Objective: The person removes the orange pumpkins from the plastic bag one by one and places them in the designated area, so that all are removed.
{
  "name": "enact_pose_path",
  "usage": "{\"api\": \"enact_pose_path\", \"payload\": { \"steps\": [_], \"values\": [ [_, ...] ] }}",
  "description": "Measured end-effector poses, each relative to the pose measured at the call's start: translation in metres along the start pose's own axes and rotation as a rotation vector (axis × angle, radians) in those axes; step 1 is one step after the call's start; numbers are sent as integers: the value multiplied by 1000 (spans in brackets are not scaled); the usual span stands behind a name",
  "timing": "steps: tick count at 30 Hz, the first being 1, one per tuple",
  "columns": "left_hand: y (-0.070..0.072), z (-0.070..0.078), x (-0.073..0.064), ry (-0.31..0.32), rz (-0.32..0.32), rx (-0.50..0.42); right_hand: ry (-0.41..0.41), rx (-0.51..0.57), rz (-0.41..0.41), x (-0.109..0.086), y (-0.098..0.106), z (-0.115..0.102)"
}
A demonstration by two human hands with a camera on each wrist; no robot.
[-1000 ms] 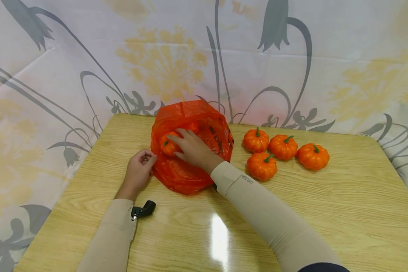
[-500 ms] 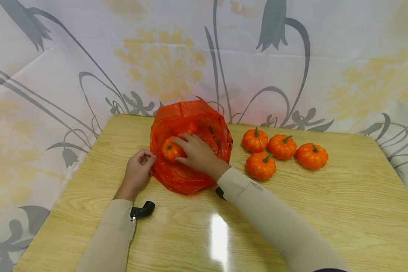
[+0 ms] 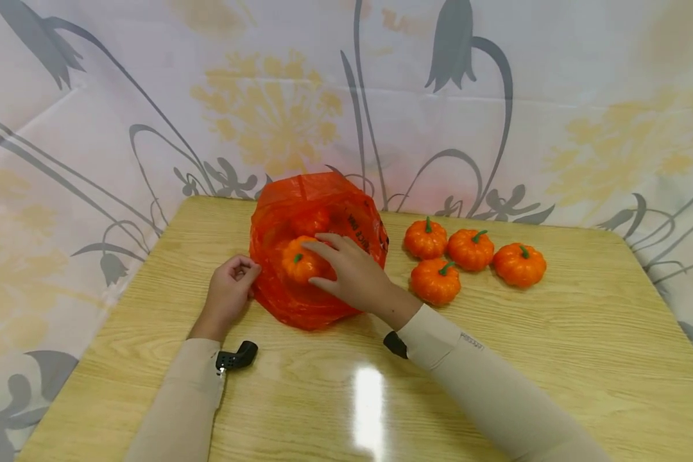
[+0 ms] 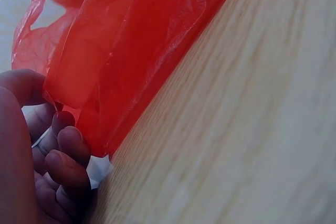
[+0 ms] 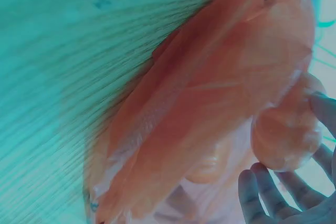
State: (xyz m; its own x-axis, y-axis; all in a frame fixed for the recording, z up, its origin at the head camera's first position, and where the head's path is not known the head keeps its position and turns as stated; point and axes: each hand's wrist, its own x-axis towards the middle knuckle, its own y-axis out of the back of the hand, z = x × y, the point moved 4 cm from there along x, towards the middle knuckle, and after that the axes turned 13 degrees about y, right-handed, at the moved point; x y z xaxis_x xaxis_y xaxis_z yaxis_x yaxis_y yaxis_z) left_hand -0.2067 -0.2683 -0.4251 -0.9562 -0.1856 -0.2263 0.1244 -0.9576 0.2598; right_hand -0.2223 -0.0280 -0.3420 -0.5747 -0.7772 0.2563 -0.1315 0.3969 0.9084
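A red plastic bag point(image 3: 317, 311) stands with its mouth spread on the table. My left hand point(image 3: 231, 289) pinches its left edge; in the left wrist view, thumb and forefinger meet on the thin red film point(image 4: 115, 66). At the bag's mouth, my right hand point(image 3: 358, 273) grips a small orange toy pumpkin point(image 3: 297, 260) with a green stem, thumb on the near side and fingers on the far side. The right wrist view has this pumpkin point(image 5: 286, 137) between the thumb and the fingers. Deeper in the bag, another orange pumpkin point(image 3: 312, 221) shows behind it.
Several more orange pumpkins with green stems, such as the rightmost pumpkin point(image 3: 520, 265), sit in a cluster right of the bag. The wooden table point(image 3: 300, 398) ends at a flower-printed cloth backdrop point(image 3: 393, 115). Black wrist cameras point(image 3: 238, 356) stick out from both sleeves.
My right hand has drawn back to the right, and the pumpkin in its grip has shifted right and nearer. The left hand keeps its pinch on the bag edge.
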Motion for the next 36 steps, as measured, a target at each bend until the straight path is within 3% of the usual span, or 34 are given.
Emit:
{"api": "enact_pose_path", "payload": {
  "steps": [10, 28, 36],
  "values": [
    [-1, 30, -24, -16, -14, 53, 55, -22, 105, -35, 19, -6],
    [-3, 30, -23, -15, -17, 45, 40, 42, 232, -96, 38, 2],
    [-2, 28, -23, -14, -10, 52, 8, 10, 272, -120, 47, 6]
  ]
}}
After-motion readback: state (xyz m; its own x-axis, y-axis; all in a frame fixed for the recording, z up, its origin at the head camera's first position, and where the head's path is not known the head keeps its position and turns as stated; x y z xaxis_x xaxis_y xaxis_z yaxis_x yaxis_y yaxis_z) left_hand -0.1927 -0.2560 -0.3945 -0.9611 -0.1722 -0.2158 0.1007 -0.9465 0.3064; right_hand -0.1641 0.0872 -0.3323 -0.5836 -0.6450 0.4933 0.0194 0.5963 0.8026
